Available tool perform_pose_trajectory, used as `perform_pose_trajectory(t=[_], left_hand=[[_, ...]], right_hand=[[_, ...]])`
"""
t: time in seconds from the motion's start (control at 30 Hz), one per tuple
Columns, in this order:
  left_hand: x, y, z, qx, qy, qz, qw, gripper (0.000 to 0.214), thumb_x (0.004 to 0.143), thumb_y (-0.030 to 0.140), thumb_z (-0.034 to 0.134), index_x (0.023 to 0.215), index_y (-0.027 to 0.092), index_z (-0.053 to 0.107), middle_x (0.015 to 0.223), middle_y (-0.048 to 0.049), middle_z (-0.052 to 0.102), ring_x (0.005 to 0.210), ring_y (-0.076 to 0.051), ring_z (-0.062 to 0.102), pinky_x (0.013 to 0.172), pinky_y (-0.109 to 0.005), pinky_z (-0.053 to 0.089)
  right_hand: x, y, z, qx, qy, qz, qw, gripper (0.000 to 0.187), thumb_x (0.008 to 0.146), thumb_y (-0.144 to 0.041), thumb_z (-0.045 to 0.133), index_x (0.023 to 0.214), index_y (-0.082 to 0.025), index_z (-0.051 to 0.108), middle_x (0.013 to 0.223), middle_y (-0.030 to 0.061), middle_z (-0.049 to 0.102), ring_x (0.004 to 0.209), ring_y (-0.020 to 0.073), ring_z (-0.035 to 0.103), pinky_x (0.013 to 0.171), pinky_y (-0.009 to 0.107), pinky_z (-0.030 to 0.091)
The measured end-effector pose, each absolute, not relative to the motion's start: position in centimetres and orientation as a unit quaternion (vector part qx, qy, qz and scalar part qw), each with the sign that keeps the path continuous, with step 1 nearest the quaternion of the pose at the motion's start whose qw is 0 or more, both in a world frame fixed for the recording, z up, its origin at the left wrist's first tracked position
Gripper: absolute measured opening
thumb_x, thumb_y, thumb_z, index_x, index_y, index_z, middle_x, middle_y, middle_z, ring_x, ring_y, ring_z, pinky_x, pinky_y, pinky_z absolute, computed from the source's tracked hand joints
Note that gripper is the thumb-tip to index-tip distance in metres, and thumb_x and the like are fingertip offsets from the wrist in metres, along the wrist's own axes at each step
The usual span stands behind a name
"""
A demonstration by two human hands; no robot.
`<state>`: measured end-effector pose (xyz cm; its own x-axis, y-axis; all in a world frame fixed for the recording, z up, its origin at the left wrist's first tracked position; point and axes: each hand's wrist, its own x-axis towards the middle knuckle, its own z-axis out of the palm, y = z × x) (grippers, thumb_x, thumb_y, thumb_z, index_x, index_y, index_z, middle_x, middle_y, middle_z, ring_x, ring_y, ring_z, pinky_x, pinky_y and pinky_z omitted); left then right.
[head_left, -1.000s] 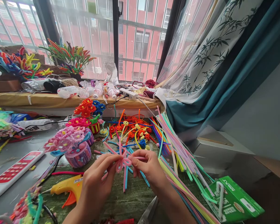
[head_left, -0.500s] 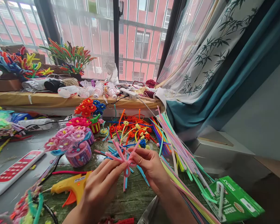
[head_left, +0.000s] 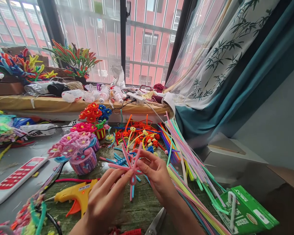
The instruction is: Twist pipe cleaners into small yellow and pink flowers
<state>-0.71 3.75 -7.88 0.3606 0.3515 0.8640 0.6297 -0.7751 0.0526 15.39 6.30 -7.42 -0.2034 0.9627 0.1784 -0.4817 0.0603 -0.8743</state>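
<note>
Looks like your pink pipe cleaner bundle just got twisted, and its loop is slimmer now. Your left hand and right hand both pinch it firmly, right above the middle of the counter.

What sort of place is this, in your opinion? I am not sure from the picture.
Probably a home craft corner by a window: a pink pipe-cleaner shape in hand, bundled pipe cleaners, a yellow hot glue gun and finished pipe-cleaner flowers, beside a bamboo-print curtain.

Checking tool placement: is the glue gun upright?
Lying down: the yellow glue gun rests on its side on the table, nozzle pointing left, beside the left hand.
</note>
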Motion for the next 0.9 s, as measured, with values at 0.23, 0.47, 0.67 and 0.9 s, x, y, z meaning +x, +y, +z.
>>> perform_pose_trajectory(t=[0.23, 0.47, 0.67, 0.9], left_hand=[[-0.9, 3.7, -7.8, -0.780, -0.334, -0.513, 0.129, 0.025, 0.083, -0.001, 0.060, 0.102, 0.013, 0.066, 0.082, -0.0051, 0.071, 0.072, -0.012, 0.063, 0.070, -0.021, 0.050], [-0.8, 3.6, -7.5, -0.707, -0.431, -0.553, -0.089, 0.010, 0.081, 0.014, 0.064, 0.089, 0.021, 0.062, 0.073, 0.0028, 0.068, 0.061, -0.012, 0.063, 0.057, -0.019, 0.052], [-1.2, 4.0, -6.4, -0.676, -0.404, -0.566, -0.243, 0.018, 0.078, 0.019, 0.067, 0.096, 0.022, 0.068, 0.081, 0.0005, 0.073, 0.066, -0.015, 0.068, 0.062, -0.021, 0.056], [-1.3, 4.0, -6.3, -0.703, -0.418, -0.550, -0.169, 0.008, 0.080, 0.018, 0.065, 0.081, 0.020, 0.073, 0.071, -0.0001, 0.074, 0.059, -0.014, 0.067, 0.057, -0.019, 0.053]], right_hand=[[14.4, 6.2, -8.0, -0.269, -0.454, 0.690, 0.495, 0.030, 0.068, -0.038, 0.081, 0.079, -0.011, 0.074, 0.069, 0.0051, 0.069, 0.064, 0.0130, 0.062, 0.065, 0.024, 0.049], [14.4, 5.8, -7.1, -0.278, -0.434, 0.665, 0.540, 0.027, 0.066, -0.037, 0.082, 0.073, -0.013, 0.074, 0.062, 0.0015, 0.067, 0.059, 0.0109, 0.059, 0.062, 0.022, 0.047], [15.4, 6.2, -7.2, -0.277, -0.451, 0.678, 0.511, 0.025, 0.069, -0.035, 0.080, 0.074, -0.012, 0.073, 0.060, 0.0008, 0.064, 0.056, 0.0089, 0.056, 0.054, 0.019, 0.039], [15.3, 6.3, -7.3, -0.289, -0.438, 0.683, 0.509, 0.032, 0.061, -0.038, 0.085, 0.072, -0.012, 0.072, 0.062, 0.0020, 0.066, 0.058, 0.0116, 0.059, 0.057, 0.022, 0.043]])
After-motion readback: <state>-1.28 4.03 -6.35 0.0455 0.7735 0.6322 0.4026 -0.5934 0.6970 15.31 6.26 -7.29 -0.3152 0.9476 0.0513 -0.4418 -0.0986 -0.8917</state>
